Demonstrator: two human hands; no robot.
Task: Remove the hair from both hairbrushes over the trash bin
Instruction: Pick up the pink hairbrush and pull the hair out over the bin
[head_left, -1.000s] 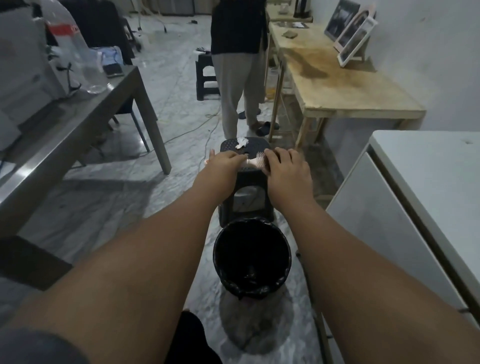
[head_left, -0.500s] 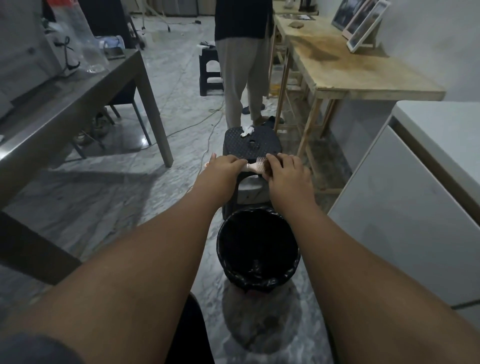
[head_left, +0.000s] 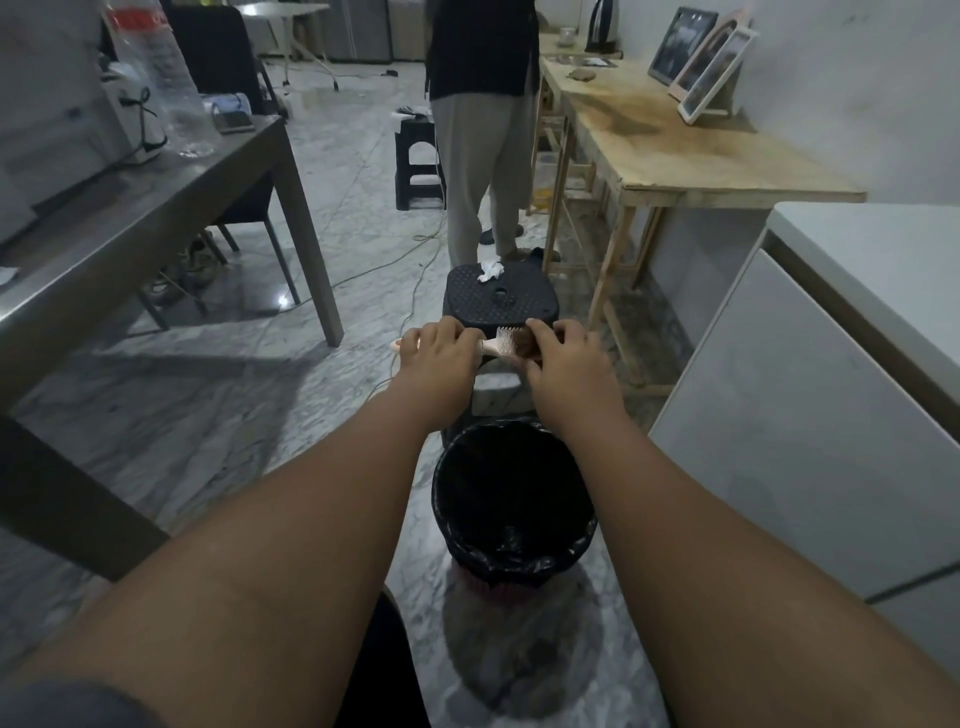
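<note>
My left hand grips the handle of a pale pink hairbrush, held level in front of me, bristles up. A clump of brown hair sits on the brush head, and my right hand pinches it with curled fingers. The trash bin, lined with a black bag, stands on the floor below and nearer to me than the brush. Only one hairbrush is visible.
A black plastic stool with a crumpled white tissue stands just beyond the bin. A person stands behind it. Grey table at left, wooden table and white cabinet at right.
The view has tilted up a little. My right hand has shifted slightly right along the brush head, and the brown hair clump now shows between the bristles and its fingers.
</note>
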